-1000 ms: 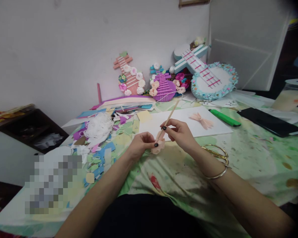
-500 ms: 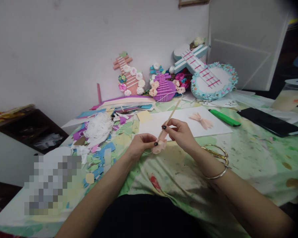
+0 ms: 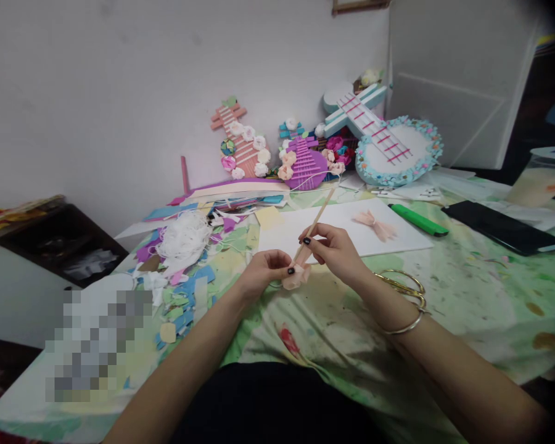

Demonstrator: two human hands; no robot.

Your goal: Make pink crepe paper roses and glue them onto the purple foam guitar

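Note:
My left hand [image 3: 267, 271] pinches a peach paper flower [image 3: 296, 279] at its base, thumb and forefinger closed on it. Above it my right hand [image 3: 330, 246] grips a thin wooden stick [image 3: 322, 209], which slants down to the flower and rises past my fingers. Some peach paper also shows along the stick between the two hands. A green strand beside my left fingers is partly hidden. Beyond my right hand, a peach paper piece tied at the middle [image 3: 375, 224] lies on a white sheet [image 3: 409, 239].
Gold-handled scissors [image 3: 400, 282] lie beside my right forearm. A green cutter [image 3: 419, 220] and a black phone [image 3: 502, 227] are farther right. White string [image 3: 182, 240] and paper scraps [image 3: 182, 314] cover the left side. Decorated paper instruments [image 3: 305, 163] lean against the wall.
The stick and my right hand have shifted very slightly down and left. My left hand stays in nearly the same place on the paper flower.

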